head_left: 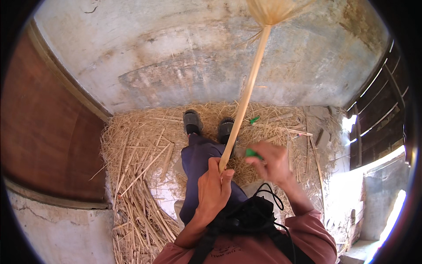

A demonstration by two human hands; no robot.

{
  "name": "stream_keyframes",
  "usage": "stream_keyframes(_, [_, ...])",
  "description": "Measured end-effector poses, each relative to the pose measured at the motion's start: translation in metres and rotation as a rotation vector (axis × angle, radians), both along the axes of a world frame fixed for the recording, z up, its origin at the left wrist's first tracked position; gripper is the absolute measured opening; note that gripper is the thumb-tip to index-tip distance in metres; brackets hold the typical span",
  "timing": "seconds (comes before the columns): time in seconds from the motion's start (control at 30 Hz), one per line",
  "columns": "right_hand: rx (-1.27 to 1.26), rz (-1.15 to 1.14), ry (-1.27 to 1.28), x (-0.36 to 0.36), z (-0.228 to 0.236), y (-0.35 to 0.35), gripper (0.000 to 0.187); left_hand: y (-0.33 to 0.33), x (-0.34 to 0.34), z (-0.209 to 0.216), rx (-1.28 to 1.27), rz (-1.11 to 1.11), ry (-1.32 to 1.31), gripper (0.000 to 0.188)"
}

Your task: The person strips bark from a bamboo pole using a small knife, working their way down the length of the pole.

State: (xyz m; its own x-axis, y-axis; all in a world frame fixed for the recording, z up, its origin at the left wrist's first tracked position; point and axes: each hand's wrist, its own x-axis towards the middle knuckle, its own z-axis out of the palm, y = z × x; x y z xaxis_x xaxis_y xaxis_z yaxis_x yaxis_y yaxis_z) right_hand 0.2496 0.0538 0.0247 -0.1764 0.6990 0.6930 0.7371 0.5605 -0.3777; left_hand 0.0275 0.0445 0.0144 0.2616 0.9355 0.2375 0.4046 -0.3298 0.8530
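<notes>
A long pale stick (250,83) slants up and away from me, its far end spreading into a fan of thin tan fibres (272,11). My left hand (212,187) is closed round its near end, above my thigh. Just right of the stick, my right hand (272,160) is closed on a small tool with a green handle (253,153). A thin greyish part, perhaps a blade, points from the handle towards the stick; blur hides its exact shape. The tool and the stick appear close together, but I cannot tell whether they touch.
Loose straw and shavings (140,127) cover the floor, with a heap of split sticks (143,220) at left. A green scrap (254,119) lies beyond my shoes (192,122). A stained wall (184,53) rises ahead, a brown door panel (52,127) at left, dark slats (380,101) at right.
</notes>
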Motion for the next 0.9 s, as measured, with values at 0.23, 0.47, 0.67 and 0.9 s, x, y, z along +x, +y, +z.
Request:
stream_keyframes(0.23, [-0.045,0.043,-0.085,-0.024,-0.001,-0.011,0.031,-0.003,0.005,0.003,0.051,0.017,-0.05,0.047])
stream_keyframes(0.47, [-0.04,0.026,-0.128,-0.022,0.001,-0.009,0.032,0.001,0.004,-0.004,0.086,0.053,0.054,0.033])
stream_keyframes(0.67, [0.026,-0.034,-0.065,-0.011,-0.006,0.0,0.028,-0.003,0.001,0.001,0.0,0.037,0.189,0.029])
stream_keyframes(0.9, [-0.127,-0.471,0.277,0.063,0.023,0.03,0.028,-0.025,-0.003,-0.036,-0.108,-0.107,-0.063,0.04])
